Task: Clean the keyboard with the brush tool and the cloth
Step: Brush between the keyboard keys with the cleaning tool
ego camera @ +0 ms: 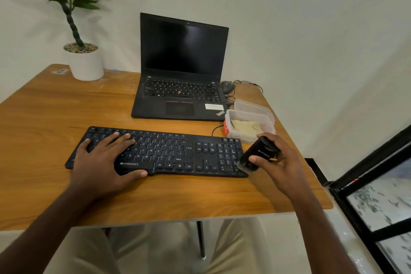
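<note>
A black full-size keyboard [175, 153] lies on the wooden table [44, 113] in front of me. My left hand [106, 158] rests flat on its left half, fingers spread over the keys and thumb at the front edge. My right hand [275, 158] grips a black brush tool [258, 153] at the keyboard's right end, bristles pointing down onto the number-pad corner. A beige cloth [244, 127] lies folded inside a clear plastic box [268, 128] just behind the brush.
An open black laptop [182, 69] stands behind the keyboard, with a mouse [226, 87] and cables to its right. The box's lid [251, 107] lies behind the box. A potted plant [84, 60] sits at the back left. The table's right edge is close to my right hand.
</note>
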